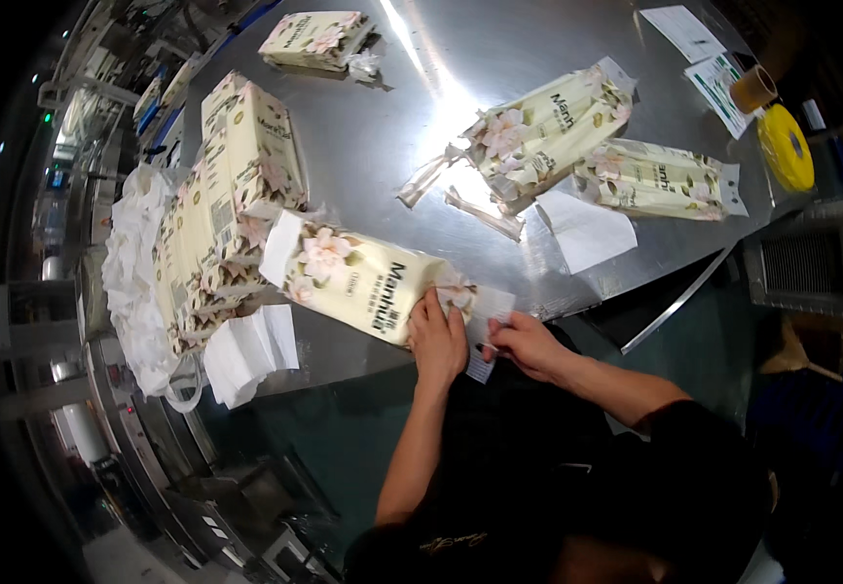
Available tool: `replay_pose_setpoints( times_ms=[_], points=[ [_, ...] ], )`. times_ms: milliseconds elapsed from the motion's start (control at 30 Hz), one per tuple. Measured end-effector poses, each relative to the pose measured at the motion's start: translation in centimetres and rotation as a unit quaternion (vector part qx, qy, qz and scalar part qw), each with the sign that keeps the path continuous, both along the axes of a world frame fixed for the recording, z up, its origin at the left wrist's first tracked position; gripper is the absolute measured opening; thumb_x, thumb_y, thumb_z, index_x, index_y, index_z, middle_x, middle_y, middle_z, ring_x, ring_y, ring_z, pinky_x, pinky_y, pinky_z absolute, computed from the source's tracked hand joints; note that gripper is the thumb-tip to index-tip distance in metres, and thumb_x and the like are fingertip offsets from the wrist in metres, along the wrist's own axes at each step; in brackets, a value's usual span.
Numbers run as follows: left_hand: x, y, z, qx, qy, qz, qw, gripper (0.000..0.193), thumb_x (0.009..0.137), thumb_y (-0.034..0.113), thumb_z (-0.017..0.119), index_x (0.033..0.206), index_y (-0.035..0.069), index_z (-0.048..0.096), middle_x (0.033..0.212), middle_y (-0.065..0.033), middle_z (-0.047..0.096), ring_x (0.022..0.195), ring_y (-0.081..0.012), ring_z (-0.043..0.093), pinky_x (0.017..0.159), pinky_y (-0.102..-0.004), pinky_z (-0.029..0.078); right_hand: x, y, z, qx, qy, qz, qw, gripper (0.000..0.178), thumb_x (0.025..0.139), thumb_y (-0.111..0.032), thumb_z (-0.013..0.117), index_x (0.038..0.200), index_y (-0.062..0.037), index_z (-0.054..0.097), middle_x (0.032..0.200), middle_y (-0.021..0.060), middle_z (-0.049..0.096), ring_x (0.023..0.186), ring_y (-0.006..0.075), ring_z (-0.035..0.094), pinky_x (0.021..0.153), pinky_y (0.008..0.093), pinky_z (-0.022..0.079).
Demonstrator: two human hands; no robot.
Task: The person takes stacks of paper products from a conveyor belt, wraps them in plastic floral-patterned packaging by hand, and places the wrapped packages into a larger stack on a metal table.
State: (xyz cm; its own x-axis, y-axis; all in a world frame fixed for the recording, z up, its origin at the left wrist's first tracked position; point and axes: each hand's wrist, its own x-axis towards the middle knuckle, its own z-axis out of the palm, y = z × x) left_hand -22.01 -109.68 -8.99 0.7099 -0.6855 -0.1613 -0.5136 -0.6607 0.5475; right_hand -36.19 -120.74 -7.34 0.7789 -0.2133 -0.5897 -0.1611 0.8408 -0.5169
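A cream tissue pack (pixel 358 277) printed with pink flowers lies slantwise at the near edge of the steel table. My left hand (pixel 439 341) grips its right end, with the fingers bent over the wrapper. On that end, the clear plastic flap (pixel 492 316) sticks out past the pack. My right hand (pixel 529 346) is closed in a pinch at the flap's edge, thumb and forefinger together. What lies under the left palm is hidden.
Left on the table (pixel 363 146) stand stacked tissue packs (pixel 227 185) beside a white plastic bag (pixel 134 282) and loose white tissues (pixel 251 355). Another pack (pixel 314 41) lies far off. Two long packs (pixel 553 127) rest at right, near paper sheets and yellow tape (pixel 785 148).
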Motion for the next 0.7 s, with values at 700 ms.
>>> replay_pose_setpoints(
  times_ms=[700],
  points=[
    [-0.2, 1.4, -1.5, 0.005, 0.069, -0.043, 0.997, 0.061, 0.097, 0.031, 0.061, 0.145, -0.002, 0.045, 0.14, -0.0275, 0.051, 0.128, -0.047, 0.051, 0.105, -0.0553, 0.043, -20.8, -31.0, 23.1, -0.645, 0.204, -0.1, 0.73, 0.026, 0.097, -0.032, 0.062, 0.104, -0.0075, 0.067, 0.083, -0.0001, 0.06, 0.07, 0.0081, 0.052, 0.062, 0.0245, 0.041]
  ],
)
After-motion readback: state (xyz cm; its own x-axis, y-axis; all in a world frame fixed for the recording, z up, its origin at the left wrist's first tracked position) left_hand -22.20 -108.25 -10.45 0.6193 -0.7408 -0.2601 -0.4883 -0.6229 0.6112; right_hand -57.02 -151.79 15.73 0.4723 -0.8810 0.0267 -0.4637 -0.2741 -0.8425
